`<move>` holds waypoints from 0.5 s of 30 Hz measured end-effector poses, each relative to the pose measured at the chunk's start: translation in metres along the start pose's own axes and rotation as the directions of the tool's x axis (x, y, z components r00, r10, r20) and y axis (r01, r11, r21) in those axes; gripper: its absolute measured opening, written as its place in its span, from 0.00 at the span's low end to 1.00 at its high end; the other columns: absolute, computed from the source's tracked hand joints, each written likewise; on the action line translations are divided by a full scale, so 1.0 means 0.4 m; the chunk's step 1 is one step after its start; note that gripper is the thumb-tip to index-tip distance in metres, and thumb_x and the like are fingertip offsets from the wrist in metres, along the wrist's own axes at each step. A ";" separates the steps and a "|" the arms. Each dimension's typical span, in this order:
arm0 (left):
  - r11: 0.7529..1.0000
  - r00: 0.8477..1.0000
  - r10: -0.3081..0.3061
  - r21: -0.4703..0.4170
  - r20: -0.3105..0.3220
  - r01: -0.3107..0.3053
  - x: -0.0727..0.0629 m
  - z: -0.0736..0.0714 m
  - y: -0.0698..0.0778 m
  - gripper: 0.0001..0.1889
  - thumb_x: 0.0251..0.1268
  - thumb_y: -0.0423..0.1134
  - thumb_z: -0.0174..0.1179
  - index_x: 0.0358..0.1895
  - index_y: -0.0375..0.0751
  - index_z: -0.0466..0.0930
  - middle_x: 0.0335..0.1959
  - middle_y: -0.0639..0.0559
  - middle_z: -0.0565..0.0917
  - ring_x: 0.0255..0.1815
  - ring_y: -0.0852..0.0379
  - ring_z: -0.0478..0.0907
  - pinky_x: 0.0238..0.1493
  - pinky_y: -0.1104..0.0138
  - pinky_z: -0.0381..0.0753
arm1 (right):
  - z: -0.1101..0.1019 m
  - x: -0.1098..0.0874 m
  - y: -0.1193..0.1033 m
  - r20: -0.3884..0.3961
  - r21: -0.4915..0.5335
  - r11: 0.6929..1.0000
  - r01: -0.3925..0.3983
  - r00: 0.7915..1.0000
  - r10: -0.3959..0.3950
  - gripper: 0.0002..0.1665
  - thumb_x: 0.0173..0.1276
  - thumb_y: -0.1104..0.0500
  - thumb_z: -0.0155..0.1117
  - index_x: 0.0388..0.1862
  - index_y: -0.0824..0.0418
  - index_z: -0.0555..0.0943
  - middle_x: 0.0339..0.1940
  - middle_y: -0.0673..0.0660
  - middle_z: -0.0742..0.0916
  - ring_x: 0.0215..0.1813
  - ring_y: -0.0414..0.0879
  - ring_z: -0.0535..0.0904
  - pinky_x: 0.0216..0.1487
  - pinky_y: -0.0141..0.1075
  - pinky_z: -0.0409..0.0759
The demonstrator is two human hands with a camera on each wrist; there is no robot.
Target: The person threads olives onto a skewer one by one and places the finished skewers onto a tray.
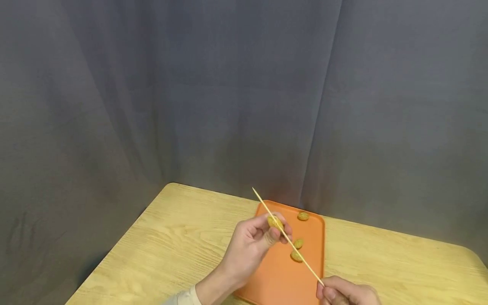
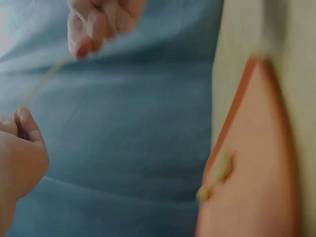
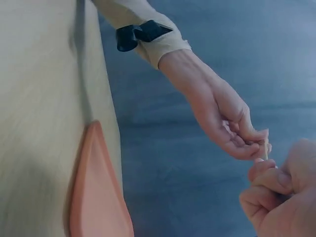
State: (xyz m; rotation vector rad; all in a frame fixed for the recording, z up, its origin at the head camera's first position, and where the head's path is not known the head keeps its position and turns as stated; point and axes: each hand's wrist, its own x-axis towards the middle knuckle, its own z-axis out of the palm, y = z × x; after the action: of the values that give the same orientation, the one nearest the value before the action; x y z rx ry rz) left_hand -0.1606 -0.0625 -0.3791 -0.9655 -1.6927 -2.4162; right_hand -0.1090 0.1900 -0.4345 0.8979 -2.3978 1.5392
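Note:
A thin pointed bamboo skewer (image 1: 305,262) slants between the two hands in the head view, its tip up and to the left. My left hand (image 1: 240,250) pinches an oval, yellow-brown food piece (image 1: 273,222) where the skewer crosses it; whether the stick pierces it I cannot tell. Lower right, my right hand (image 1: 347,292) grips the skewer's other end with thumb and fingers. Similar food pieces lie on an orange tray (image 1: 274,279): one piece (image 1: 303,216) near the far edge, and a small piece (image 1: 298,243) beside a larger piece (image 1: 296,256).
The tray lies on a light wood-grain table (image 1: 171,241). Grey curtain (image 1: 236,106) hangs behind the table and along its left side. A dark strap (image 3: 143,34) is on the left sleeve in the right wrist view.

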 end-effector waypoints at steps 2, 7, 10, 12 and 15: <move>1.000 0.999 0.008 0.010 0.036 -0.009 0.009 0.008 -0.010 0.15 0.74 0.40 0.54 0.50 0.28 0.78 0.46 0.52 0.85 0.50 0.58 0.82 0.62 0.59 0.82 | 0.002 0.005 -0.009 -0.025 0.029 1.000 -0.004 1.000 0.005 0.18 0.72 0.75 0.53 0.35 0.54 0.81 0.18 0.49 0.78 0.20 0.31 0.72 0.14 0.28 0.72; 1.000 0.999 -0.009 -0.004 0.042 0.009 0.014 -0.005 -0.015 0.16 0.74 0.40 0.54 0.52 0.27 0.76 0.47 0.49 0.84 0.51 0.55 0.84 0.61 0.53 0.83 | 0.009 0.009 -0.027 -0.015 0.065 0.995 -0.079 0.997 0.080 0.15 0.75 0.72 0.51 0.35 0.57 0.80 0.19 0.51 0.77 0.18 0.31 0.69 0.12 0.28 0.70; 0.998 0.998 -0.038 -0.038 0.048 0.040 0.007 -0.011 -0.017 0.16 0.75 0.39 0.53 0.55 0.29 0.76 0.49 0.48 0.83 0.52 0.53 0.83 0.60 0.55 0.83 | 0.013 0.009 -0.034 0.000 0.082 0.990 -0.113 0.993 0.114 0.14 0.77 0.70 0.48 0.36 0.58 0.79 0.18 0.53 0.76 0.16 0.31 0.65 0.10 0.27 0.67; 0.997 0.997 -0.049 -0.049 0.055 0.052 0.004 -0.011 -0.017 0.18 0.76 0.39 0.53 0.60 0.31 0.75 0.51 0.48 0.83 0.53 0.53 0.83 0.62 0.56 0.82 | 0.014 0.006 -0.036 0.001 0.089 0.987 -0.130 0.991 0.131 0.14 0.78 0.70 0.47 0.37 0.59 0.79 0.17 0.54 0.75 0.14 0.34 0.63 0.09 0.27 0.65; 0.998 0.996 -0.055 -0.035 0.064 0.057 0.003 -0.009 -0.015 0.21 0.76 0.41 0.53 0.66 0.36 0.73 0.55 0.48 0.83 0.53 0.54 0.83 0.63 0.58 0.81 | 0.013 0.002 -0.039 0.004 0.117 0.978 -0.170 0.985 0.171 0.14 0.80 0.68 0.45 0.37 0.60 0.78 0.16 0.55 0.73 0.12 0.37 0.61 0.08 0.27 0.64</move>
State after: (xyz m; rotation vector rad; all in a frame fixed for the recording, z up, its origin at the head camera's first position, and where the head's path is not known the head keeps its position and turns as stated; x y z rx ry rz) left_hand -0.1654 -0.0628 -0.3842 -1.0224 -1.7243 -2.4861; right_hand -0.1000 0.1807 -0.4245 0.7221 -2.4584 1.7570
